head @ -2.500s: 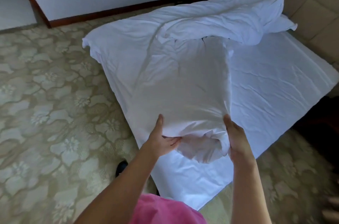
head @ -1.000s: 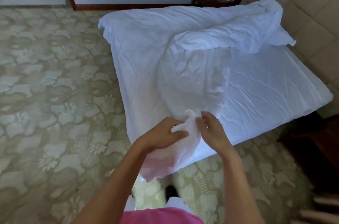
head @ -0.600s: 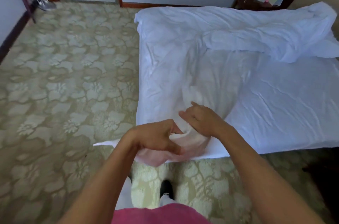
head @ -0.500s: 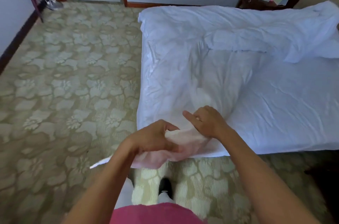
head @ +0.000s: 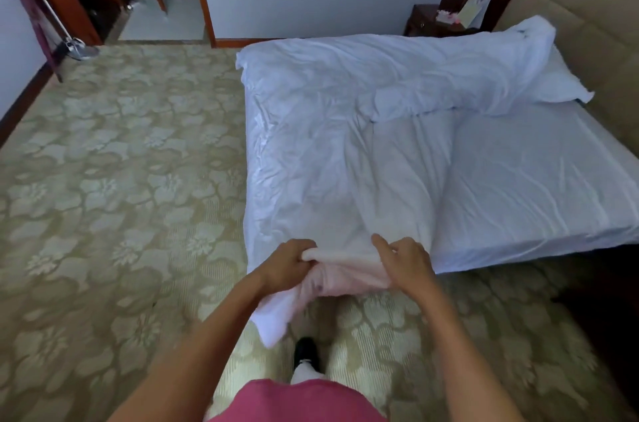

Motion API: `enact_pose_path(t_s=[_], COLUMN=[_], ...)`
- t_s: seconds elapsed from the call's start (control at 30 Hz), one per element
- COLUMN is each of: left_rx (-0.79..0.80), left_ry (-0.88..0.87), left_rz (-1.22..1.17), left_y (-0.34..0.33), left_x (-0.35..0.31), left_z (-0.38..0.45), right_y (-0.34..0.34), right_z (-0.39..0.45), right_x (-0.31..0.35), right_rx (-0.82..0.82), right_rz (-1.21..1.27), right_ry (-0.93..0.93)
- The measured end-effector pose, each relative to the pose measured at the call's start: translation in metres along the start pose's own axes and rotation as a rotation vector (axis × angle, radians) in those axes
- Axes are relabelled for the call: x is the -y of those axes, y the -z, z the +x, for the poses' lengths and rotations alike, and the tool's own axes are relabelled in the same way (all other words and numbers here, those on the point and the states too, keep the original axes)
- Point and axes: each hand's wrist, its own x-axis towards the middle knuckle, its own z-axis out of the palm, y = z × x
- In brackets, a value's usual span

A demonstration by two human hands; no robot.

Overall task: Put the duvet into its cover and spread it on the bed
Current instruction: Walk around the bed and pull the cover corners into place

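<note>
Rumpled white duvet (head: 332, 158), bunched corner

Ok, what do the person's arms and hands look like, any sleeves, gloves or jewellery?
Both forearms are bare to the frame's edge, with no sleeve showing. The left hand and right hand wear no gloves; no ring, watch or bracelet is visible. A pink garment covers the torso below.

Duvet cover (head: 328, 151) is wrinkled, matt white cloth
</note>
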Motion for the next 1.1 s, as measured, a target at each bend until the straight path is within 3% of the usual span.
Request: enact_pose_path(t_s=[0.1,0.27,0.4,0.5,0.6,0.7,0.87,0.97,1.1], left_rx=[0.029,0.195,0.055,0.134,0.237,0.128,0.014,0.138,0.466], left_ry=[0.049,0.066,-0.055,0.141,0.303,0.261,0.274,0.347,0.356], left_rz=[-0.082,0.131,0.249,0.208,0.404,0.49,0.44,0.362,0.291], left_y=[0.003,0.042,0.031,-0.014,-0.056,-0.065,-0.051,-0.049,-0.044], left_x=[-0.012,-0.061,-0.088,-0.055,-0.026,-0.016,-0.016,-0.027,-0.055], left_z=[-0.033,-0.102,-0.141,-0.149,-0.155,-0.16,-0.159,-0.158,-0.143], right_y=[0.011,0.036,0.06,0.043,0.003,-0.018,-0.011,-0.004,0.009], right_z=[-0.022,-0.08,-0.132,-0.152,-0.163,-0.17,-0.166,-0.166,-0.167], right_x=[0.019,0.055,0.044,0.025,0.0,-0.013,-0.003,-0.006,-0.024], right_rx=[0.097,0.046,-0.04,-0.002,0.076,0.102,0.019,-0.031,-0.098], right_rz=[-0.041,-0.012,0.175,0.081,0.028,0.051,0.112,0.102,0.136], right_ry=[-0.042,0.019,-0.058,-0.077,-0.159,-0.185,-0.061,0.022,0.097])
